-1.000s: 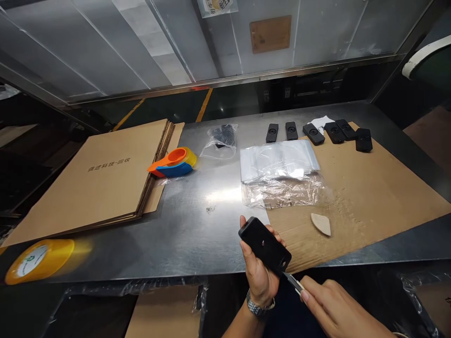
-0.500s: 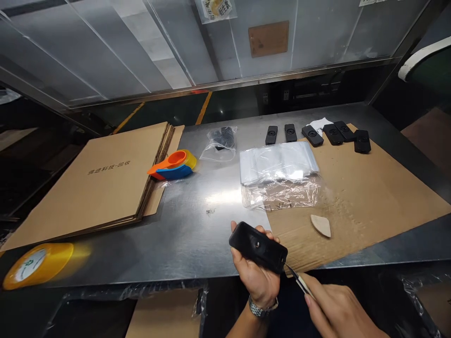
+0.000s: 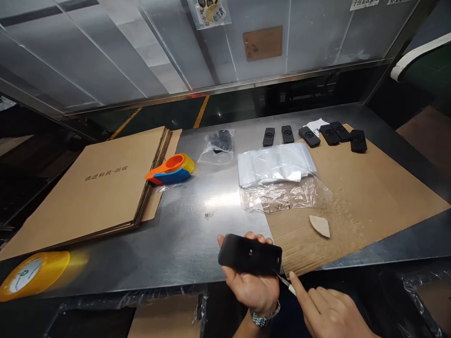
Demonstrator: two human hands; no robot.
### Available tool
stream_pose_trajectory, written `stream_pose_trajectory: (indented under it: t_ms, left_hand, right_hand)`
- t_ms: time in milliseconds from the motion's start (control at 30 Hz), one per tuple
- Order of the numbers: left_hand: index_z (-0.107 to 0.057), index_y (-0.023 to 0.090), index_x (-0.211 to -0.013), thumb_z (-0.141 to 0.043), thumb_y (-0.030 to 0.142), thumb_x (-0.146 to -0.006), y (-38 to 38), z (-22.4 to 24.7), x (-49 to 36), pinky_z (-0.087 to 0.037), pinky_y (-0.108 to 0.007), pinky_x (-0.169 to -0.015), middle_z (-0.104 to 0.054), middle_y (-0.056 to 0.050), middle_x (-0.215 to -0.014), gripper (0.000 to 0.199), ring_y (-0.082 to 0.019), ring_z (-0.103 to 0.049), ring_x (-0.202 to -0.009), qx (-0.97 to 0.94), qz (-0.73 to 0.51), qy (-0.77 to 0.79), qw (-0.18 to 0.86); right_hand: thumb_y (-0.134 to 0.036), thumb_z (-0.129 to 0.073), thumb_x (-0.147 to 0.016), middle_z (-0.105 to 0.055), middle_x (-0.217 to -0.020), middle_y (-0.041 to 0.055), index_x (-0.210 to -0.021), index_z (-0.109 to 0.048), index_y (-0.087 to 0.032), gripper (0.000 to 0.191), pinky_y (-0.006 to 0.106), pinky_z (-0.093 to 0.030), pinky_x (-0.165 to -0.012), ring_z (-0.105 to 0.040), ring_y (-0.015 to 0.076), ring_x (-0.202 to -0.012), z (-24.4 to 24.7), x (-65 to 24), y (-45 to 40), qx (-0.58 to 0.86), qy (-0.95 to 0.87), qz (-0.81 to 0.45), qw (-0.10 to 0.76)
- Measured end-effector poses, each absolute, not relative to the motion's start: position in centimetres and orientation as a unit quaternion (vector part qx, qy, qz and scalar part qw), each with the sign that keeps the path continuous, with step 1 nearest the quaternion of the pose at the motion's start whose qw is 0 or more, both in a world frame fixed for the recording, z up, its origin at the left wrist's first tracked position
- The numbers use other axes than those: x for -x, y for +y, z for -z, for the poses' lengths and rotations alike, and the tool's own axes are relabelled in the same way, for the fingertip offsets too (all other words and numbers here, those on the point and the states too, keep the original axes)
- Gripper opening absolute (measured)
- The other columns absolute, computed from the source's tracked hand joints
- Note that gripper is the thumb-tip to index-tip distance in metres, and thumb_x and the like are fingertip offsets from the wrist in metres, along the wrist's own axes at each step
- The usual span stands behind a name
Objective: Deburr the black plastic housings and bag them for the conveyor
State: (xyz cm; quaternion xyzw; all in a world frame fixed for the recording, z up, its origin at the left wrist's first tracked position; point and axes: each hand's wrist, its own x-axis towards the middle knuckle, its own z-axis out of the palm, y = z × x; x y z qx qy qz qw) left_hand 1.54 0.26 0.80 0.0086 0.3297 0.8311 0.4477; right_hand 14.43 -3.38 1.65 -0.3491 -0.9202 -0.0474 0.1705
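Observation:
My left hand, palm up with a metal watch at the wrist, cradles a flat black plastic casing. The casing has a small hole or bright spot in the middle and a narrow slot near its right end. In my right hand is a slim knife-like tool with a pale handle and a thin tip; its exact kind is unclear. That tip meets the casing's lower right corner. My right index finger lies stretched along the handle, and the other fingers are curled.
Several black devices lie along the back, some on a cardboard sheet. Clear plastic bags sit mid-table near a tan wedge-shaped piece. Leftward are a tape dispenser, stacked cardboard and a yellow tape roll.
My left hand and the casing have shifted left and slightly down, and the casing lies more level. The tool has followed to its lower right corner, with my right index finger more extended.

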Motion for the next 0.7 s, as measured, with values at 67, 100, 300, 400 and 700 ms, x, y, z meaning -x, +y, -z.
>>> stream_pose_trajectory:
  t_ms: [67, 100, 300, 400, 700]
  left_hand:
    - [-0.043, 0.044, -0.124, -0.033, 0.054, -0.084, 0.21, -0.87, -1.60, -0.049, -0.036, -0.067, -0.059, -0.002, -0.084, 0.043, -0.017, -0.054, -0.069, -0.012, -0.830, 0.334, 0.446]
    - [-0.043, 0.045, -0.124, -0.033, 0.054, -0.084, 0.19, -0.89, -1.64, -0.049, -0.036, -0.067, -0.059, -0.002, -0.085, 0.042, -0.017, -0.053, -0.070, -0.015, -0.829, 0.337, 0.446]
    - [-0.041, 0.046, -0.125, -0.033, 0.052, -0.085, 0.15, -0.80, -1.80, -0.048, -0.035, -0.070, -0.059, -0.001, -0.087, 0.041, -0.017, -0.053, -0.072, -0.027, -0.824, 0.349, 0.447]
    - [-0.040, 0.046, -0.126, -0.032, 0.051, -0.086, 0.10, -0.73, -1.79, -0.048, -0.036, -0.069, -0.059, -0.001, -0.087, 0.041, -0.017, -0.053, -0.072, -0.025, -0.821, 0.352, 0.448]
    - [-0.042, 0.046, -0.125, -0.037, 0.050, -0.086, 0.15, -0.82, -1.82, -0.051, -0.033, -0.069, -0.061, 0.000, -0.089, 0.040, -0.016, -0.057, -0.074, 0.002, -0.798, 0.395, 0.455]
  right_hand:
    - [-0.005, -0.017, -0.090, -0.049, -0.046, -0.0005, -0.100, -0.063, 0.000, 0.047, 0.022, -0.035, -0.038, -0.049, 0.0090, -0.038, -1.59, -14.46, -3.48, 0.348, -0.921, 0.046, 0.168]
    - [-0.003, -0.018, -0.090, -0.049, -0.046, -0.0006, -0.100, -0.063, 0.000, 0.046, 0.023, -0.034, -0.037, -0.049, 0.0090, -0.038, -1.54, -14.47, -3.52, 0.349, -0.921, 0.048, 0.167]
    - [0.003, -0.021, -0.084, -0.048, -0.048, -0.0006, -0.103, -0.061, -0.001, 0.045, 0.024, -0.032, -0.038, -0.050, 0.0099, -0.039, -1.23, -14.65, -3.66, 0.358, -0.920, 0.075, 0.139]
    - [0.004, -0.021, -0.083, -0.047, -0.047, -0.0010, -0.102, -0.062, -0.002, 0.046, 0.025, -0.030, -0.038, -0.049, 0.0101, -0.038, -1.23, -14.66, -3.73, 0.364, -0.916, 0.088, 0.145]
    - [0.000, -0.024, -0.084, -0.046, -0.048, -0.0006, -0.107, -0.061, -0.008, 0.044, 0.028, -0.028, -0.043, -0.045, 0.0123, -0.040, -1.79, -14.87, -3.43, 0.385, -0.903, 0.119, 0.146]
